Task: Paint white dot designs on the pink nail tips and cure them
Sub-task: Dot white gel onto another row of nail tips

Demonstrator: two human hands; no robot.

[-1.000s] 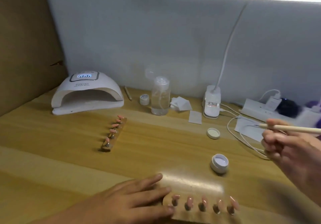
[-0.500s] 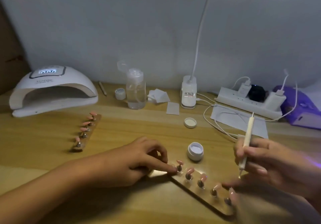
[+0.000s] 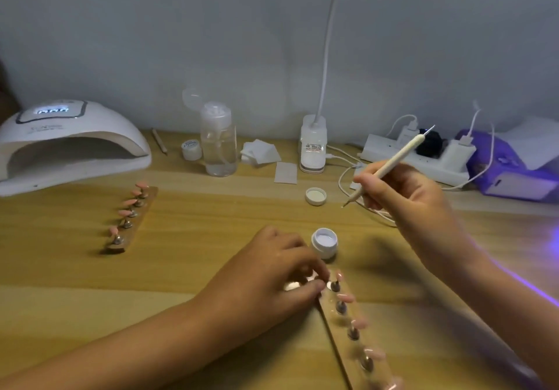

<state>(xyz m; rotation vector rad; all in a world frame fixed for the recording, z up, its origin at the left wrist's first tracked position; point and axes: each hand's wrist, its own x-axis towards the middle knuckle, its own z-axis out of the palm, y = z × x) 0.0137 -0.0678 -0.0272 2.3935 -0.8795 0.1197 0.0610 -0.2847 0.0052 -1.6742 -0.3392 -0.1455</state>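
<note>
Facing grey wall (image 3: pixel 151 42), wooden desk (image 3: pixel 196 238): left grip (image 3: pixel 272 277) pinches nail strip (image 3: pixel 361 349), right grip (image 3: pixel 405 196) holds pen (image 3: pixel 402 155).

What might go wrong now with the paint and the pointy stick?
The small open white pot of white paint sits beside the left hand; a nudge might tip it. The thin cream dotting stick in the right hand might smudge the pink nail tips if the near wooden strip slips.
</note>
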